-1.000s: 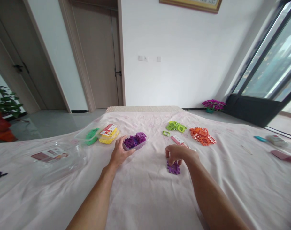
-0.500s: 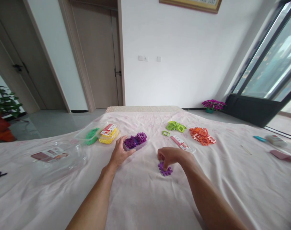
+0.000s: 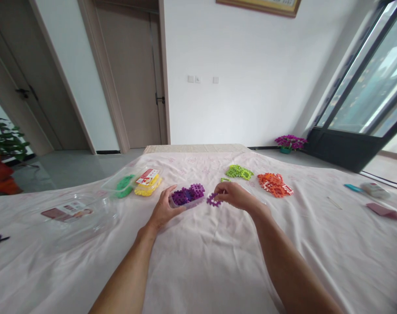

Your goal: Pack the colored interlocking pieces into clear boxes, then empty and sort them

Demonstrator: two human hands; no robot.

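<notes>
Purple toothed tile [image 3: 213, 200] is just off clear tub [image 3: 195, 203] at 3 o'clock; right hand [image 3: 232, 195] has its edge pinched; likely light, stiff, best held by rim; left hand [image 3: 165, 209] clamped round tub at 9 o'clock.

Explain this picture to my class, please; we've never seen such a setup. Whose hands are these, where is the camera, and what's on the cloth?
There is no machine here: these are a person's own bare hands. The camera is worn on that person's head, looking forward and down, so both arms reach in from below. On the pale cloth, the left hand holds a clear tub of purple pieces. The right hand pinches one notched purple piece beside it. To the right lie a lime-green pile and an orange pile; to the left, green pieces, yellow pieces and clear plastic packaging.
</notes>
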